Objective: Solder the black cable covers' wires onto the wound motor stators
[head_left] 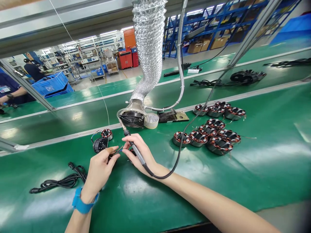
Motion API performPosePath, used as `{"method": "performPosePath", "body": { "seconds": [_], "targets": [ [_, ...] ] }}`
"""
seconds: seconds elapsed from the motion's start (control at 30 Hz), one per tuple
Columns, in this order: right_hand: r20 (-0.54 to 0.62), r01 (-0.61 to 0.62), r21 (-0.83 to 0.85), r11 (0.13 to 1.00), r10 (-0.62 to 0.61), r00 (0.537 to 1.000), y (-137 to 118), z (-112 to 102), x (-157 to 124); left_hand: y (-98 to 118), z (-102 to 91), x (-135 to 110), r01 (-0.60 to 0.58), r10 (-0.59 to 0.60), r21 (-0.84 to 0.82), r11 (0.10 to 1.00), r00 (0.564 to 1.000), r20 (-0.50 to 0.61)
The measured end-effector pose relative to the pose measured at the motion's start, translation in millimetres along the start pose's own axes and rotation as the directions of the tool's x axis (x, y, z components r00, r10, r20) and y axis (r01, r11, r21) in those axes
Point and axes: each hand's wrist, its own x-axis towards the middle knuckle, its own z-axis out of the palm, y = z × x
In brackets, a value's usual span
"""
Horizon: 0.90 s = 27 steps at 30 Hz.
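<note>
Evidently, the fingers of the left hand (100, 168) are pinched together on thin, brown and blue flexible wires (119, 150), whose ends point right, towards the right hand (146, 157). That hand's fingers are closed around a soldering iron (137, 152), a slim grey rod with a smooth grip; whether their tips also touch the wires, I cannot tell. Held above the green, glossy counter (194, 200), the iron has its long axis slanting from lower right to upper left, tip away from the wearer and towards the round, black-grilled fan (132, 119). From its ribbed rear end a rubbery black cord (181, 142) loops up to the right. A soft blue band (84, 201) circles the left wrist. Just beyond the left hand sit a dark, rounded housing (98, 145) and a ring-shaped copper coil (107, 134). Left of that hand lies a bundled black cable (60, 182); well to the right, copper-wound metal rings (220, 145) cluster. Above the fan rises a crinkled, silvery foil duct (148, 45)
</note>
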Motion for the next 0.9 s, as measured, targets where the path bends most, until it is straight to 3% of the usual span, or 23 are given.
{"method": "performPosePath", "body": {
  "seconds": [0.27, 0.53, 0.67, 0.9],
  "targets": [
    [-0.026, -0.031, 0.091, 0.995, 0.034, 0.999, -1, 4, -7, 8, 3.2, -1, -0.041, 0.038, -0.173, 0.984, 0.999, -0.019],
    [-0.083, -0.146, 0.173, 0.974, 0.162, 0.983, -1, 8, -12, 5, 3.7, -2, 0.196, -0.182, -0.285, 0.938, 0.981, 0.074],
    [-0.100, -0.176, 0.202, 0.963, 0.199, 0.975, -2, 9, -14, 5, 3.4, -1, 0.248, -0.230, -0.385, 0.889, 0.969, 0.094],
    [-0.103, -0.242, 0.256, 0.936, 0.275, 0.956, -4, 11, -15, 7, 1.8, -1, 0.206, -0.190, -0.292, 0.934, 0.978, 0.084]
  ]
}}
